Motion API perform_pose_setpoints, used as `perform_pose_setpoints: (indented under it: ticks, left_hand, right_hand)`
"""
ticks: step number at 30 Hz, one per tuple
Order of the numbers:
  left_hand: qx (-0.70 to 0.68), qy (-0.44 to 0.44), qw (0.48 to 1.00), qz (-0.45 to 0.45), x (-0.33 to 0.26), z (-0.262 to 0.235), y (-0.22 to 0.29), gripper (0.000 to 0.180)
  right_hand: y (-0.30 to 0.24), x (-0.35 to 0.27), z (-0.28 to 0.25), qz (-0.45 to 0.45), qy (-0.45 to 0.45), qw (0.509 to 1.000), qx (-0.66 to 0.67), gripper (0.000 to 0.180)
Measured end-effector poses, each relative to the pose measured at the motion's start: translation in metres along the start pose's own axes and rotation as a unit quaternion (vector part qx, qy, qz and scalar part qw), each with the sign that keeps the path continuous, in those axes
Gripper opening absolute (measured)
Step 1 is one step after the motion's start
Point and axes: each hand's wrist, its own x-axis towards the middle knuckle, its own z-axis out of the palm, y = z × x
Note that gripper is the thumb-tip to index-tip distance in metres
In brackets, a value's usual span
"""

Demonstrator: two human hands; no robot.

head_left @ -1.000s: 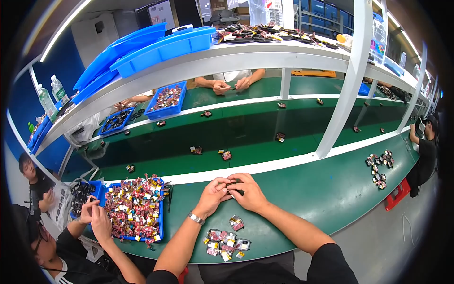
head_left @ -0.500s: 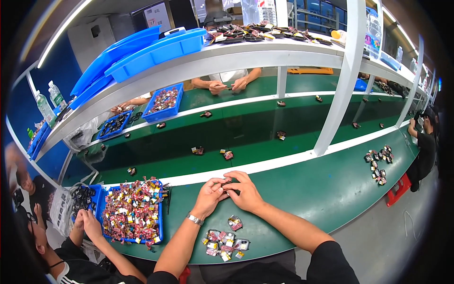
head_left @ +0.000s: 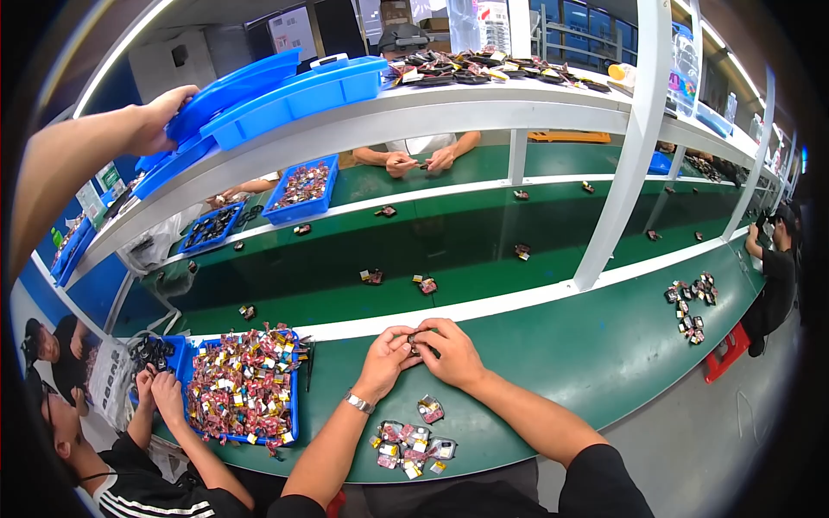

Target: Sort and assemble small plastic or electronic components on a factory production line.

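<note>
Two hands meet at the middle of the green bench (head_left: 604, 363): the left hand (head_left: 387, 356), a metal watch (head_left: 357, 402) on its wrist, and the right hand (head_left: 449, 350) are pressed close together, fingers curled and pinched from both sides on a small dark part (head_left: 420, 338) that shows only as a sliver between the fingertips, held just above the bench surface. Nearer the person's body, at the bench edge, lies a small heap of little packets (head_left: 413, 434), red, silver and yellow, with one more lying a little apart towards the hands. To the left, a shallow blue tray (head_left: 294, 406) is piled with the same sort of colourful pieces, some spilling over its rim. Beside it a neighbouring worker in a dark top has both hands (head_left: 155, 388) at a smaller blue bin (head_left: 179, 349) of dark parts. Beyond a white strip the darker green belt (head_left: 466, 233) carries scattered single parts. Across it another person's hands (head_left: 423, 161) work under the white shelf (head_left: 414, 116), which bears long blue trays (head_left: 294, 91); an arm from the upper left has its hand (head_left: 160, 116) on one of them. A cluster of small parts (head_left: 691, 306) sits well off to the right on the bench.
</note>
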Motion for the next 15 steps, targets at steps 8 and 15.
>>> perform_pose_setpoints:
  ticks: [8,15]
  left_hand:
    - [-0.001,0.010,1.000,0.003,0.0007,0.0025,0.0009,0.023]
    - [0.002,0.030,1.000,-0.007,0.0015,0.0069,0.0015,0.021]
  right_hand:
    - [0.0006,0.0016,0.0023,-0.034,0.004,0.999,-0.042,0.018]
    - [0.0009,-0.0003,0.0050,-0.016,0.006,0.999,-0.048,0.019]
